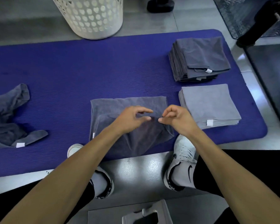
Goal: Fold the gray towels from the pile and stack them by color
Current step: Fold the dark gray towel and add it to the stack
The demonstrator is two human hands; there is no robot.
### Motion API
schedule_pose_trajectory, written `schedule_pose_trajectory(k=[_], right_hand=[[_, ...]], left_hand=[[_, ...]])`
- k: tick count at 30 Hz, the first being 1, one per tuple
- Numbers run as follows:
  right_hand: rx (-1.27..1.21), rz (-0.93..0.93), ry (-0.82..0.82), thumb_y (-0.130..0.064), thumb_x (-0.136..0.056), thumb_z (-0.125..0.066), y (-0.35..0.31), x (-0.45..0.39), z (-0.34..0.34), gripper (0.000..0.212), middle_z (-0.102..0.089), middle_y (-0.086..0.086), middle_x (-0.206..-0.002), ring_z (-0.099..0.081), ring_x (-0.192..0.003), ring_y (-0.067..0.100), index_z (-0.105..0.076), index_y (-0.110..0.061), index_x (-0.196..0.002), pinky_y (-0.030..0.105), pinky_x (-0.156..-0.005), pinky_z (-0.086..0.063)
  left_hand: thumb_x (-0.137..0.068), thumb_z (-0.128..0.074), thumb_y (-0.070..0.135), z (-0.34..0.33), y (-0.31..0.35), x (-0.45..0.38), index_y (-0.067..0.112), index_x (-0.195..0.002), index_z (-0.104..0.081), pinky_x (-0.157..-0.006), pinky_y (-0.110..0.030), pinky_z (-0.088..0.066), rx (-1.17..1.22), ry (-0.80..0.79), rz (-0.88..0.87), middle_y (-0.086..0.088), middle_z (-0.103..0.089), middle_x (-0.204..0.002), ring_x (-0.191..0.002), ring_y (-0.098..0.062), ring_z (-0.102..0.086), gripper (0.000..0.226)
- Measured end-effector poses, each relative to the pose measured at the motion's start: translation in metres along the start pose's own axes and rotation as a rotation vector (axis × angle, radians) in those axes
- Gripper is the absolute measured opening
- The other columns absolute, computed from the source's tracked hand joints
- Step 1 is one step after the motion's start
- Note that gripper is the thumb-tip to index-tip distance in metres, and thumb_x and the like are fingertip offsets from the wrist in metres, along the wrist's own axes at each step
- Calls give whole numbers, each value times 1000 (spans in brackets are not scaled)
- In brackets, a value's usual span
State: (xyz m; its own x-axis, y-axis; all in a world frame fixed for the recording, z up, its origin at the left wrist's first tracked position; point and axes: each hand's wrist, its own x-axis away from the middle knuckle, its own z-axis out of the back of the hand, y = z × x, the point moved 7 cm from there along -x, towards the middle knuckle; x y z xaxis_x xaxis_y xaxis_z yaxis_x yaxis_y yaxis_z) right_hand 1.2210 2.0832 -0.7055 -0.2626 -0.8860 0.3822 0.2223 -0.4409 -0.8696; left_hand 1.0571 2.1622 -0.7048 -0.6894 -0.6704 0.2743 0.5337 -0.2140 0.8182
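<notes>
Both hands over half-folded gray towel [118, 109] on blue mat [87, 70]: left hand [131, 118] and right hand [176, 118] pinching its cloth. Dark gray stack [200, 57] behind light gray stack [208, 104], right. Unfolded pile [8, 117] left. White hamper [90, 15] beyond mat.

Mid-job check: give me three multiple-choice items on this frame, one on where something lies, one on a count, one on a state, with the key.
1. Where is the unfolded pile?
A. mat's left end
B. inside the basket
C. on the light stack

2. How many folded stacks are on the mat?
A. one
B. two
C. four

3. How does the towel under the hands lie?
A. rolled up
B. balled up
C. spread flat, partly folded

Key:
1 A, it lies crumpled at the left edge, away from the basket.
2 B, a dark stack and a light stack sit at the right.
3 C, the towel lies flat beneath the left hand and right hand.
</notes>
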Motion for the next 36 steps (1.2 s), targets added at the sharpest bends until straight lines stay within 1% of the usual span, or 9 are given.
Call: schedule_pose_trajectory(k=[3,7,10,13,18,21,25,30,36], right_hand=[[-37,24,-6,-7,-74,-84,3,5,3,27,-64,7,-58,-50,-60,22,-63,-23,-67,36,-67,-44],[-62,32,-8,-8,-76,-83,2,12,6,24,-70,10,-65,-56,-62,22,-64,-22,-75,35,-68,-48],[-80,-2,-37,-8,-78,-81,7,13,5,24,-72,-5,-75,-66,-71,5,-66,-21,-91,18,-72,-51],[-50,-115,-114,-6,-80,-79,28,14,-2,33,-65,-13,-84,-61,-76,-7,-64,-23,-104,6,-68,-46],[16,-148,-156,-8,-86,-74,63,2,-5,11,-73,-2,-85,-67,-75,4,-72,-17,-93,20,-76,-50],[2,-142,-14,-14,-91,-70,73,-11,2,5,-71,-3,-80,-64,-71,3,-70,-19,-89,16,-68,-48],[-132,-209,130,-20,-92,-69,96,-24,10,8,-68,-4,-78,-61,-66,-3,-70,-14,-98,10,-63,-46],[-3,-354,-32,-19,-93,-66,139,-28,-11,17,-71,12,-96,-67,-90,23,-66,-2,-98,33,-81,-54],[134,-404,11,-18,-97,-58,164,-39,3,10,-53,-8,-72,-50,-70,11,-56,-14,-88,21,-56,-35]], left_hand=[[-87,-74,26,-14,9,-4,20,-115,-72,-89,-7,-37,-17,-66,-14,8,-69,-116,-108,0,-59,29],[-86,-75,23,-19,15,-4,16,-95,-72,-85,-18,-45,-12,-54,-27,6,-72,-94,-90,-4,-64,12],[-92,-68,18,-24,17,-4,15,-90,-65,-81,-24,-49,-10,-58,-31,2,-67,-83,-78,-6,-61,5],[-96,-61,13,-23,11,-6,14,-91,-60,-69,-16,-45,70,-26,8,6,-58,-75,-66,1,-53,5],[-95,-61,11,-17,-10,-29,22,-91,-62,-67,-14,-42,85,25,104,9,-61,-75,-66,1,-54,12],[-94,-66,17,-19,-15,-54,19,-94,-67,-68,-17,-44,113,23,145,4,-65,-77,-69,-3,-57,3],[-87,-74,20,-29,-19,-96,14,-94,-72,-61,-6,-41,66,14,139,13,-66,-75,-61,12,-57,10],[-85,-76,22,-38,-40,-166,22,-86,-71,-71,-17,-40,-112,16,133,17,-60,-70,-64,5,-52,5],[-89,-72,23,-63,-63,-221,17,-92,-73,-68,-12,-35,-275,-77,123,10,-63,-77,-69,0,-53,7]])
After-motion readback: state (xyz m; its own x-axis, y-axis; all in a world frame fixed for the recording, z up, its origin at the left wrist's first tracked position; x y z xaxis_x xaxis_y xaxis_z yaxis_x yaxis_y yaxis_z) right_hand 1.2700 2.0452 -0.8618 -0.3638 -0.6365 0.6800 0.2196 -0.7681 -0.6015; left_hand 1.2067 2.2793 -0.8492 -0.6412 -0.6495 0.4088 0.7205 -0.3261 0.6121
